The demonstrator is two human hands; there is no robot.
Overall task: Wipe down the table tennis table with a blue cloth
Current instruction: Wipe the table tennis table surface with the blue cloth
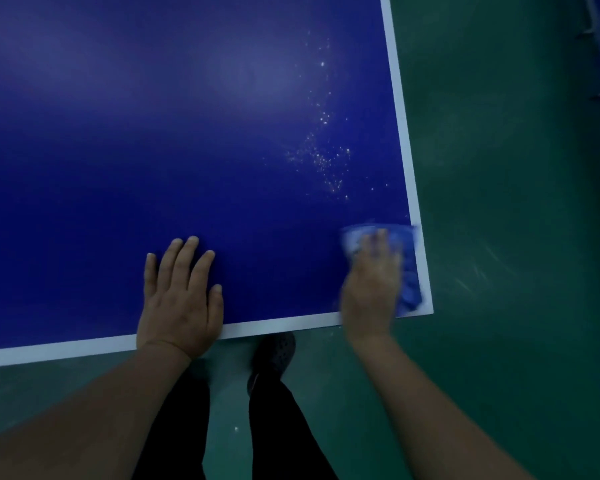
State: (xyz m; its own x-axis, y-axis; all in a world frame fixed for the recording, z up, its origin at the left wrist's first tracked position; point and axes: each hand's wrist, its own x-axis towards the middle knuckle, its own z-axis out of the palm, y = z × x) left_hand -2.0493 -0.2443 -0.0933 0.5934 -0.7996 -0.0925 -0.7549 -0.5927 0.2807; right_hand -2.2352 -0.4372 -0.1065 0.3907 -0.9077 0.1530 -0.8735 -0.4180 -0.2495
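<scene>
R hand [371,282] presses blue cloth [404,258] flat at table [118,168] corner, fingers straight. White specks [321,157] lie straight ahead of it. L hand [181,299] flat, farther off.

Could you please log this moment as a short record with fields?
surface: table tennis table, blue with a white edge line
left hand: flat on the table near its front edge
right hand: presses the blue cloth at the front right corner
residue: white specks beyond the cloth
floor: green
</scene>
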